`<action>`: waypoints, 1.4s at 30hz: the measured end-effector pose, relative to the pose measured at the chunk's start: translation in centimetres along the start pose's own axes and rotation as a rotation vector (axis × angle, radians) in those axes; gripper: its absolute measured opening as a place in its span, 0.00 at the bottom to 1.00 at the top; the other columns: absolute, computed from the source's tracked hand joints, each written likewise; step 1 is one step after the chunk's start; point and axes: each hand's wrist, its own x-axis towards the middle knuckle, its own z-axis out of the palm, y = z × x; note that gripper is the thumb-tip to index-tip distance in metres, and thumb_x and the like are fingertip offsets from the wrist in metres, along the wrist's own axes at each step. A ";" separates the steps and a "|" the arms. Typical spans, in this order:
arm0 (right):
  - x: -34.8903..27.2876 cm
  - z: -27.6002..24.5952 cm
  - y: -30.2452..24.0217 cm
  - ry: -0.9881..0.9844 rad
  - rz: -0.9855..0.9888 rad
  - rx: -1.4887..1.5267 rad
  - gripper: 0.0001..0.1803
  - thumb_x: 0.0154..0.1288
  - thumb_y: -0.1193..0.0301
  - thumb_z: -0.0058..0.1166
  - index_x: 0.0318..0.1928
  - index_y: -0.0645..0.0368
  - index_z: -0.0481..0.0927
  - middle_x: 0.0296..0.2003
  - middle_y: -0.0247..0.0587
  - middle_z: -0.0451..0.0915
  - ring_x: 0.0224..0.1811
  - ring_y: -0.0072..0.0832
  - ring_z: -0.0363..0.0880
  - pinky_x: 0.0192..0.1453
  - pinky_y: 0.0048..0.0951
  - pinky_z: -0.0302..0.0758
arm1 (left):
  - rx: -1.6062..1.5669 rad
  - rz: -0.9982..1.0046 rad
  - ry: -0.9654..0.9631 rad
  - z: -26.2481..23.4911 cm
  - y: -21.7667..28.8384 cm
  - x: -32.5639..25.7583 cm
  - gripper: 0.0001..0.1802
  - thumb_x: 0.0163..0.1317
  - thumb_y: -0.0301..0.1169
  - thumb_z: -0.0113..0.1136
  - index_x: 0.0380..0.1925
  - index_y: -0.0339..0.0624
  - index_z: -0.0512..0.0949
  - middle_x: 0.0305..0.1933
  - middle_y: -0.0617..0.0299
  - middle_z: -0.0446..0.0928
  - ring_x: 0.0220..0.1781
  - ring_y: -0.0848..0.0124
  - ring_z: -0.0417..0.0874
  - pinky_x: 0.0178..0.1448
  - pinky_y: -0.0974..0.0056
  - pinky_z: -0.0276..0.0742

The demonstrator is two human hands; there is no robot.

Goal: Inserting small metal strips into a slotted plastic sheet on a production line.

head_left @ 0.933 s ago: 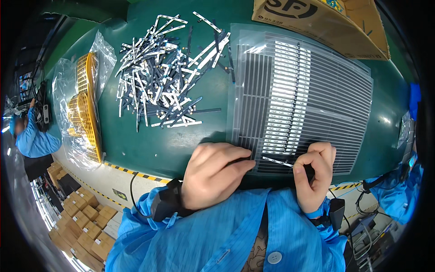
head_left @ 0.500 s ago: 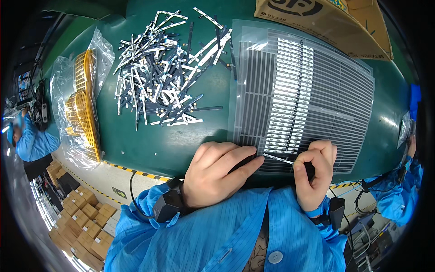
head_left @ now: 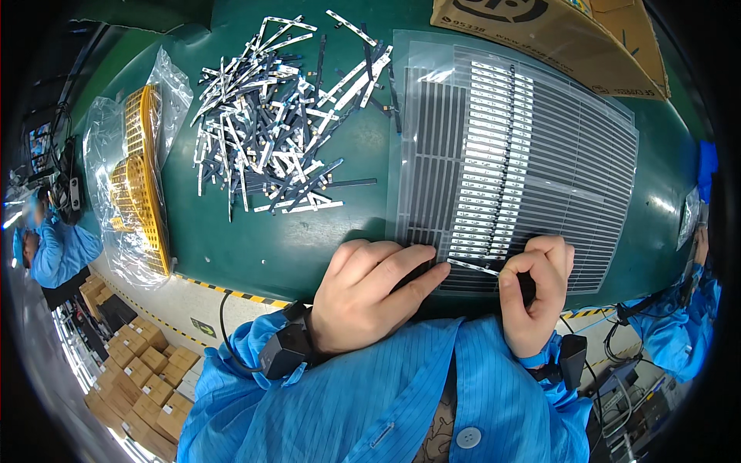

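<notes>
- The right hand (head_left: 536, 289) is clamped, thumb tip against forefinger, on one narrow white strip with dark marks (head_left: 472, 266), gripping it at its right end.
- This strip is slanted just below the lowest of the rows of short white strips (head_left: 494, 162); compared with the earliest frame, its left end is now closer to that row.
- The left hand (head_left: 374, 293) has moved to the right since that frame. Its thumb and forefinger tips stand slightly apart, and the thumb is now at the left end of the slanted strip — whether it touches, I cannot tell.
- The rows are lying on a flat, transparent plastic sheet with dark parallel bars (head_left: 579, 185), which rests on the dark green table (head_left: 224, 243).
- The loose heap of white and black strips (head_left: 266, 139), left of the sheet, looks unchanged.
- Farther left stays the yellow perforated plastic piece (head_left: 139, 181) in a clear bag (head_left: 100, 147); the brown cardboard box (head_left: 540, 35) remains beyond the sheet.
- At the right edge, a co-worker's hand (head_left: 701, 245) is visible now — in the earliest frame it is not.
</notes>
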 end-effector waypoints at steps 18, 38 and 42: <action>-0.1 0.5 0.1 0.053 -0.030 -0.060 0.09 0.44 0.78 0.60 0.28 0.54 0.77 0.36 0.35 0.70 0.41 0.33 0.64 0.48 0.34 0.57 | -0.035 -0.014 -0.004 -0.3 0.0 0.4 0.19 0.45 0.28 0.68 0.41 0.49 0.87 0.49 0.68 0.79 0.43 0.70 0.78 0.48 0.65 0.72; -0.1 1.0 0.1 0.091 -0.040 -0.095 0.10 0.44 0.78 0.61 0.29 0.53 0.77 0.36 0.36 0.70 0.40 0.35 0.65 0.46 0.35 0.57 | -0.018 -0.048 -0.067 -0.5 0.5 0.5 0.23 0.43 0.28 0.70 0.44 0.50 0.87 0.51 0.61 0.79 0.45 0.64 0.76 0.50 0.61 0.71; -0.1 1.3 -0.1 0.111 -0.034 -0.122 0.10 0.44 0.78 0.61 0.29 0.54 0.76 0.35 0.36 0.70 0.40 0.35 0.65 0.46 0.36 0.57 | -0.011 -0.040 -0.077 -0.5 0.4 0.5 0.23 0.42 0.27 0.70 0.44 0.50 0.87 0.51 0.61 0.78 0.45 0.64 0.76 0.50 0.61 0.71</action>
